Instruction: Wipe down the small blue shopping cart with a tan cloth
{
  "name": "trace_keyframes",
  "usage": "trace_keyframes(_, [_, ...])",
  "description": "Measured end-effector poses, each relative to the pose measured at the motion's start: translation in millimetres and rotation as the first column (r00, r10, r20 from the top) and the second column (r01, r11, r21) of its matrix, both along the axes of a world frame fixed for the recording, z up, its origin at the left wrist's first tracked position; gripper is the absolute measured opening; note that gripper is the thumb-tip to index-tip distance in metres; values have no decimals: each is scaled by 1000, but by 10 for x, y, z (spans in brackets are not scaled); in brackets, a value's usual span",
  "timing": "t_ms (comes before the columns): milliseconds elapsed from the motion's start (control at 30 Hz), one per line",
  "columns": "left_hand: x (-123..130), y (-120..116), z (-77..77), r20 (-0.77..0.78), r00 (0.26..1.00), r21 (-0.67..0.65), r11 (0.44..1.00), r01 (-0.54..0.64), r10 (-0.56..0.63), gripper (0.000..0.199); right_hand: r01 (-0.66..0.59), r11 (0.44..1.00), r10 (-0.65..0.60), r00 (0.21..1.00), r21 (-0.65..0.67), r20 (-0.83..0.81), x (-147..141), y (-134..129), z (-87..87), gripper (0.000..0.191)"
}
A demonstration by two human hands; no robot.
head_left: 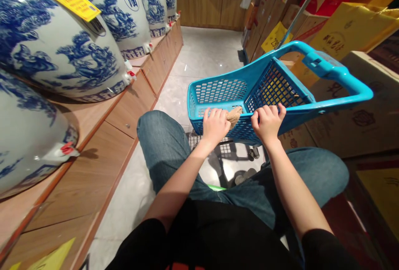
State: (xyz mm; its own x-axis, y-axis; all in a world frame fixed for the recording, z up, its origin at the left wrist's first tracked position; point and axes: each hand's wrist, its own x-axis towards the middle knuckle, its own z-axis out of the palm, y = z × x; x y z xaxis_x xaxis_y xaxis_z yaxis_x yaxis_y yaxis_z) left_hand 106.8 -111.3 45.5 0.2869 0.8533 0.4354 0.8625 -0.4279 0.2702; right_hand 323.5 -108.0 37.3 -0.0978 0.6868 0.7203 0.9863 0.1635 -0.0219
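My left hand [216,126] and my right hand [268,124] both curl over the near rim of a blue plastic mesh shopping basket [276,85], a little apart. The basket is tilted and has a long handle that rises to the right. A crumpled tan item [234,116] lies inside it, touching my left hand's side. Its exact kind cannot be told, and its lower part is hidden by the basket's wall.
Large blue-and-white porcelain jars [71,50] with yellow labels and small taps line a wooden shelf [102,137] on the left. Stacked cardboard boxes [352,108] stand on the right. A tiled aisle floor [202,52] runs ahead to a wooden counter [212,2].
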Motion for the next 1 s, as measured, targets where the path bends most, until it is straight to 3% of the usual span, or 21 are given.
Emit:
trace_keyframes(167, [-543,4,-134,60,989,-31,990,-135,137,26,6,999,-7,999,-42,-34,-36,1,13,23])
trace_keyframes(267, [-714,20,-189,102,984,-42,989,-141,145,28,9,998,-13,999,-65,-51,-45,-6,21,22])
trace_keyframes(633, [-682,-59,-318,157,969,-2,981,-195,193,29,-13,999,10,996,-42,-91,-66,-48,13,24])
trace_keyframes(767, [-470,-88,-196,102,965,11,969,-245,243,29,-4,999,-1,994,-44,-108,-94,-23,4,25])
trace_keyframes(1000, [422,-93,82,-63,998,-42,999,7,-10,22,-7,1000,8,997,14,-74,-54,5,-27,27])
